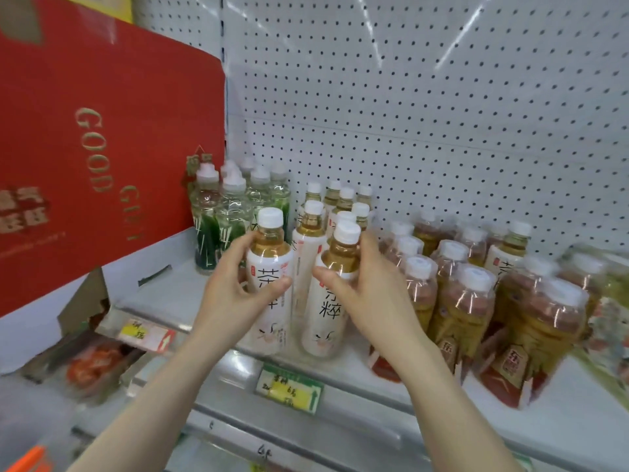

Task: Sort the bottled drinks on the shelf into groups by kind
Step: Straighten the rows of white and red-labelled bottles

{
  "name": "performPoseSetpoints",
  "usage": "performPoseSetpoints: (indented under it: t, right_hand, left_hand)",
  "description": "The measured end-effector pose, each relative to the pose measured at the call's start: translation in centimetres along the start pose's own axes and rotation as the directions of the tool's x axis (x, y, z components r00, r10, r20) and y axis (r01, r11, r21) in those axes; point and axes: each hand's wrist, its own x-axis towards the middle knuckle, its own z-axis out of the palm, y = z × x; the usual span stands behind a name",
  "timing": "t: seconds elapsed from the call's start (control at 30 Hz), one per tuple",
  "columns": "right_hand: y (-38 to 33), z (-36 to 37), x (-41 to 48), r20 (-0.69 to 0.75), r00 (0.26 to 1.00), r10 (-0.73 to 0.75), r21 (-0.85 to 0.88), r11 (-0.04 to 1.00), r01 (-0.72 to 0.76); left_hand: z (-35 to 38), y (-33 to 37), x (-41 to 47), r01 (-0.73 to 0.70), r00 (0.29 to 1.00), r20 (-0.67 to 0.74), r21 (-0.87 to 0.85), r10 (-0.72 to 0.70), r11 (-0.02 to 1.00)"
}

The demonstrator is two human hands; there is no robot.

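White-labelled amber bottles (272, 284); red box (85, 148)

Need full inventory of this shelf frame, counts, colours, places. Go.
held tea bottles: 2, white label, amber tea, white caps; shelf front centre
other tea bottles: about 7, same kind; behind those, plus one among the right group
green-label bottles: about 6, clear; back left
red-label bottles: roughly 10, yellow-red wrap, blurred; right
gift box: 1, red, gold lettering; left
price tags: 2, one green-yellow, one red-yellow; shelf edge
pegboard wall: white; behind
shelf: white-grey
orange packet: blurred; lower left
left grip: bare hand, holds left front bottle
right grip: bare hand, holds right front bottle
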Motion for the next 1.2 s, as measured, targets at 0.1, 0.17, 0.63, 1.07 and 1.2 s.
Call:
performPoseSetpoints:
  t: [0.1, 0.17, 0.63, 1.07, 1.2]
  right_hand:
    - [0.6, 1.3, 1.0, 0.016, 0.999, 0.045, -0.084, 0.995, -0.043]
    - [0.6, 1.7, 1.6, 0.022, 0.997, 0.076, -0.109, 0.991, -0.073]
    - [-0.9, -5.7, 7.2, 0.055, 0.963, 0.266, -0.107, 0.960, -0.259]
    - [3.5, -4.4, 19.2, 0.449, 0.852, 0.270, -0.501, 0.866, -0.011]
    - [3.8, -3.0, 20.4, 0.452, 0.870, 0.195, -0.429, 0.903, 0.021]
  left_hand:
    - [0.9, -1.5, 1.4, -0.024, 0.998, 0.052, 0.001, 0.024, 1.000]
    - [1.6, -2.3, 2.2, -0.038, 0.994, 0.102, -0.015, 0.039, 0.999]
    - [-1.2, -1.5, 10.8, -0.076, 0.975, 0.206, -0.065, 0.088, 0.995]
    - [3.3, -1.5, 19.2, -0.095, 0.844, 0.535, 0.084, 0.036, 0.992]
    - [4.0, -2.1, 20.5, -0.065, 0.880, 0.474, 0.163, -0.020, 0.985]
